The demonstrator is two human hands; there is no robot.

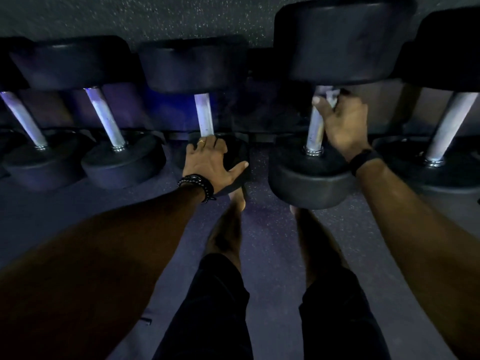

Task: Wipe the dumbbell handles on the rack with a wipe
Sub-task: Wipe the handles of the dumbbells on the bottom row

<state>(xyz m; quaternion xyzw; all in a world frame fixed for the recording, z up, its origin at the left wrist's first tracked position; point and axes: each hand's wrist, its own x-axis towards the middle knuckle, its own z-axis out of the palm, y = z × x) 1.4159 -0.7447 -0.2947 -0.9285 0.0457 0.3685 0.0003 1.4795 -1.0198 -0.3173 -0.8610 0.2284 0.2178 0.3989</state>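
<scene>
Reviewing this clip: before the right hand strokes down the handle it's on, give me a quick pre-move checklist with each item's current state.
1. Wipe in right hand: ok, a pale wad shows at the fingers.
2. Wipe against the handle: ok, pressed near its far end.
3. Handle below the hand unobstructed: ok, bare metal to the near collar.
4. Left hand clear of the stroke: ok, it rests on the neighbouring dumbbell's near head.
5. Wipe still damp: cannot tell.

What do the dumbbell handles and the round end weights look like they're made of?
The handles look like bare metal with a silvery, slightly scuffed finish: they catch the light, and a shiny collar rings each base. The end weights look like matte black rubber or a urethane coating: dull, no glare, rounded edges. Which of the two can't be told in this dim light.
</scene>
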